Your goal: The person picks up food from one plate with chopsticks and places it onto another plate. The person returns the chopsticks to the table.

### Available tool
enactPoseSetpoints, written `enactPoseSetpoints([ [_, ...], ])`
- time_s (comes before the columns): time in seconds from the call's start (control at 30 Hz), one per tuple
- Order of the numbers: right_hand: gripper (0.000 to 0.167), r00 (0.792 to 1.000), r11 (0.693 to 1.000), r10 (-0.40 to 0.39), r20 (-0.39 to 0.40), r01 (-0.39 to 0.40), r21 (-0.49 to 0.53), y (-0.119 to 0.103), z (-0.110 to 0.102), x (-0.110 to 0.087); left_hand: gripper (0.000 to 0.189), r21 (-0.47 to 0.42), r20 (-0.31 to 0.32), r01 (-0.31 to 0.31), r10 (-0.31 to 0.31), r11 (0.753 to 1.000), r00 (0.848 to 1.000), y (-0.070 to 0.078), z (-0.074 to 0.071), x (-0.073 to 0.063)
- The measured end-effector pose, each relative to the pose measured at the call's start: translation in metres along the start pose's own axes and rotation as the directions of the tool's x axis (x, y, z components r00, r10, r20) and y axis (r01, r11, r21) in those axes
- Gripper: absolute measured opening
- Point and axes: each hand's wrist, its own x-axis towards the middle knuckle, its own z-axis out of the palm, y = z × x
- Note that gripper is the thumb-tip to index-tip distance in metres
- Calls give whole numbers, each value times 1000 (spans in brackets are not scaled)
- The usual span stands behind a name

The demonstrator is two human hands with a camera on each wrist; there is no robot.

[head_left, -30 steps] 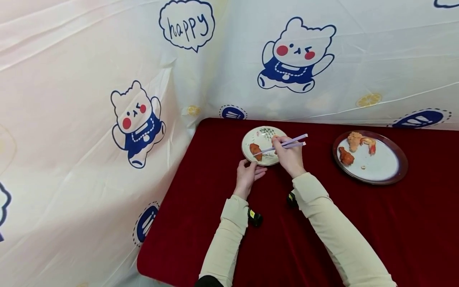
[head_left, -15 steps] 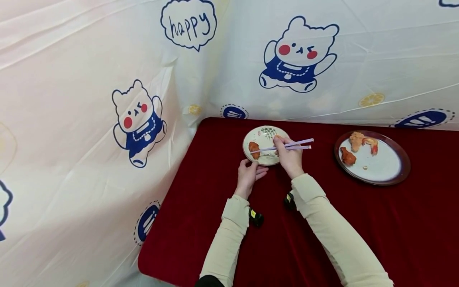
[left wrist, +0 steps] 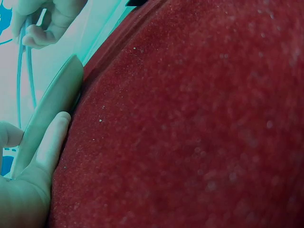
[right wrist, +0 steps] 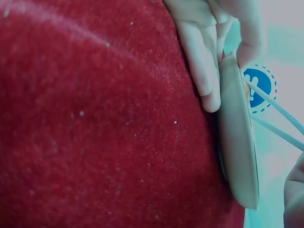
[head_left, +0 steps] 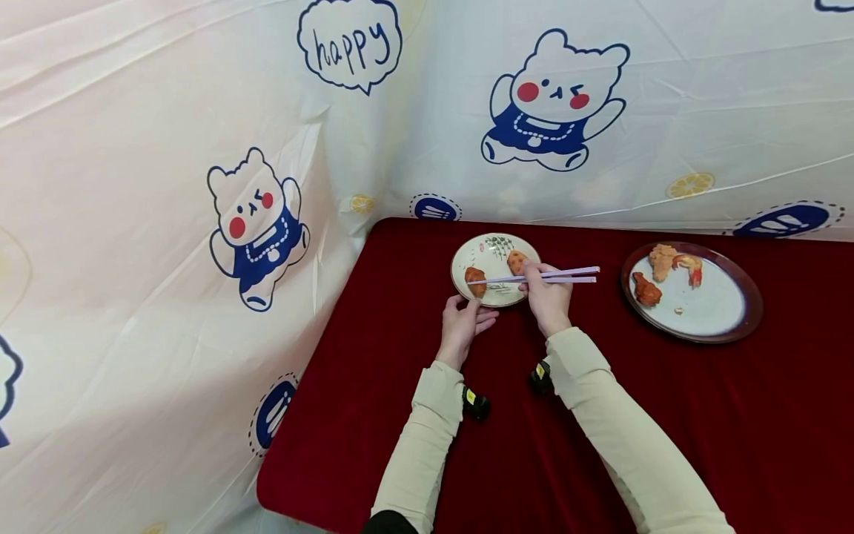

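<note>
In the head view my left hand (head_left: 459, 326) pinches the near left rim of a small patterned plate (head_left: 485, 259), thumb on top. The left wrist view shows fingers laid along the outside of the plate (left wrist: 59, 92). My right hand (head_left: 549, 298) holds a pair of pale purple chopsticks (head_left: 580, 271) above the plate. Their tips lie over a browned piece of fried chicken (head_left: 475, 274) on its left side. Another browned piece (head_left: 517, 261) lies at the right, partly behind the right fingers. In the right wrist view the chopsticks (right wrist: 275, 105) reach over the rim.
To the right stands a larger brown-rimmed plate (head_left: 749, 297) with a drumstick-like piece (head_left: 646, 289), a fried piece (head_left: 662, 262) and a shrimp (head_left: 694, 271). Dark red cloth (head_left: 373, 356) covers the table. A printed curtain (head_left: 427, 148) hangs along the back and left edges.
My right hand has shifted slightly right, bringing the second fried piece into view. The chopsticks have swung from slanted to nearly level. My left hand has stayed at the plate's rim.
</note>
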Motion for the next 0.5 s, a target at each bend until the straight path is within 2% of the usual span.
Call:
enactPoseSetpoints([
  [0.1, 33, 999, 994, 29, -30, -26, 108, 1, -3, 1, 55, 0, 6, 0, 0, 1000, 1000, 0, 0, 0],
  [0.2, 23, 998, 984, 47, -42, -39, 176, 0, -6, 2, 55, -1, 9, -1, 1, 1000, 1000, 1, 0, -1],
  [0.33, 16, 999, 996, 39, -20, -37, 80, -3, -7, 3, 54, 3, 5, -2, 2, 1000, 1000, 2, 0, -2],
  [0.5, 20, 999, 998, 40, 19, -39, -56, -6, -4, 3, 55, 2, -1, 5, -5, 1000, 1000, 2, 0, -3],
])
